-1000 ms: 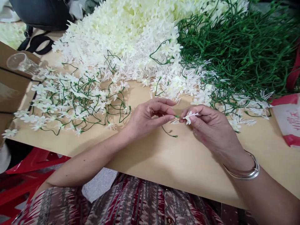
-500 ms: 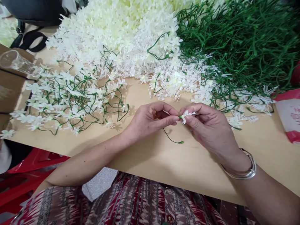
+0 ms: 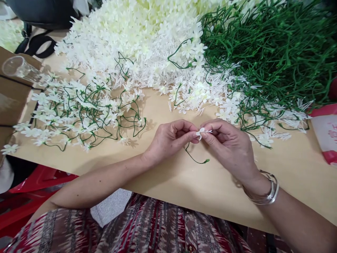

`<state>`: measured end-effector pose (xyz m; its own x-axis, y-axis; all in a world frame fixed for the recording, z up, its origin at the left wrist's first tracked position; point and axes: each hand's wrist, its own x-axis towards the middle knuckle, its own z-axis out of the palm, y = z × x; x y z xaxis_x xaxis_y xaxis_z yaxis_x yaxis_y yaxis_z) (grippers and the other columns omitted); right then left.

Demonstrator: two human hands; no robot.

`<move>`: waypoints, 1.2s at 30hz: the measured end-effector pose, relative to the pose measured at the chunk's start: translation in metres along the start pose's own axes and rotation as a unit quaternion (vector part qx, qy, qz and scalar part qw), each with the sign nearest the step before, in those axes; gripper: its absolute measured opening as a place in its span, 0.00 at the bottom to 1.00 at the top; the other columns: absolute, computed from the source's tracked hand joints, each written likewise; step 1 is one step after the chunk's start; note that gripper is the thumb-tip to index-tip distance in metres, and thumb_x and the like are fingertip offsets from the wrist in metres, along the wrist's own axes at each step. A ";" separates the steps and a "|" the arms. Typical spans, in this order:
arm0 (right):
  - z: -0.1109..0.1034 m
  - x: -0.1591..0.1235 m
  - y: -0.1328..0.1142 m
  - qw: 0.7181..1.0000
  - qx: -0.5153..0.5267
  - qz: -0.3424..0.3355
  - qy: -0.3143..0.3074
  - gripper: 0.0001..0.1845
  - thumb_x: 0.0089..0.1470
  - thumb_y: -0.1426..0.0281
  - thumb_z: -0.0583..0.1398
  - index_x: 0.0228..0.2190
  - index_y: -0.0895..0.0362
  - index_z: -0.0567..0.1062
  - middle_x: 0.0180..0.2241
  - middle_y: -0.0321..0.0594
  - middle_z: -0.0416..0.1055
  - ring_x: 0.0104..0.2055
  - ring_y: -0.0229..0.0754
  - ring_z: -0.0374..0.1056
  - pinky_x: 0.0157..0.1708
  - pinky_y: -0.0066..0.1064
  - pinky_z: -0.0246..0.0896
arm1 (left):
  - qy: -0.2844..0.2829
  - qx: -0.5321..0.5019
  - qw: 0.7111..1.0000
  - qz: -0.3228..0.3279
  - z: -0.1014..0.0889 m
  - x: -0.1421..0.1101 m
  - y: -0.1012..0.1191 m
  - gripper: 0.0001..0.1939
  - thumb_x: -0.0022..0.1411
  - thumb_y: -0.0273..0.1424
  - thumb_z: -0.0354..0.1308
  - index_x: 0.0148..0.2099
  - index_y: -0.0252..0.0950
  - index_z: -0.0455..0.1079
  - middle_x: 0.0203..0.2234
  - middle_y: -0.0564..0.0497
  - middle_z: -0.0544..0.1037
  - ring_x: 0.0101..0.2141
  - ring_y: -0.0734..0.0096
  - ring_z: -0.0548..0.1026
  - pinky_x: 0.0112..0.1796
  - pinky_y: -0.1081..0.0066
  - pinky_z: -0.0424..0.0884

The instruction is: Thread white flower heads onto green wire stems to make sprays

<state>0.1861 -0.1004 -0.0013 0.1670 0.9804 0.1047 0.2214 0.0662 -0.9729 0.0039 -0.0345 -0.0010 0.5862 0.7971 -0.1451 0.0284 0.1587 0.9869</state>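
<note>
Over the front of the table, my left hand (image 3: 175, 138) pinches a green plastic stem (image 3: 196, 160), whose free end curves down below the fingers. My right hand (image 3: 230, 146), closed at thumb and fingers, grips a small white artificial flower (image 3: 201, 132). The two sets of fingertips almost touch, with the flower between them at the stem's tip; the joint itself is hidden by fingers. Left of my hands lies a spread of white flowers with green stems on them (image 3: 79, 112). Beyond them rises a big heap of loose white flowers (image 3: 137, 38).
A tangled heap of green stems (image 3: 271, 52) fills the back right. A red and white packet (image 3: 326, 133) is at the right edge. On the left, a clear plastic cup (image 3: 25, 70) lies on its side near a cardboard box (image 3: 12, 95). A black bag (image 3: 42, 12) stands behind.
My right hand has moved left, bringing the flower up against the stem tip at my left fingers. The gap between the hands has closed.
</note>
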 end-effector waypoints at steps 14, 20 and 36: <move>-0.011 0.006 0.004 0.995 0.068 0.079 0.003 0.12 0.59 0.53 0.71 0.35 0.47 0.82 0.31 0.37 0.77 0.30 0.42 0.68 0.26 0.34 0.62 | -0.016 -0.054 0.998 -0.016 0.001 0.005 0.005 0.23 0.60 0.48 0.75 0.41 0.33 0.77 0.33 0.49 0.83 0.34 0.70 0.84 0.38 0.72 0.79; -0.011 0.008 0.000 0.998 0.036 0.054 -0.006 0.12 0.59 0.55 0.71 0.33 0.49 0.81 0.31 0.36 0.78 0.29 0.40 0.69 0.27 0.32 0.65 | -0.017 -0.040 0.999 0.018 0.003 0.005 0.006 0.24 0.61 0.52 0.73 0.38 0.34 0.77 0.29 0.51 0.81 0.30 0.72 0.82 0.34 0.73 0.77; -0.014 0.013 -0.003 0.997 0.018 0.033 -0.065 0.05 0.59 0.63 0.71 0.32 0.47 0.81 0.31 0.38 0.80 0.32 0.44 0.76 0.32 0.36 0.75 | -0.009 0.011 0.999 0.035 0.002 0.001 0.000 0.22 0.65 0.50 0.70 0.38 0.35 0.77 0.28 0.50 0.82 0.30 0.72 0.82 0.34 0.72 0.77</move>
<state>0.2014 -0.0904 0.0062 0.0538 0.9984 0.0150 0.1798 0.0051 -0.9837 0.0062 -0.0347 -0.0011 0.6016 0.7953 -0.0753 0.0057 0.0901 0.9959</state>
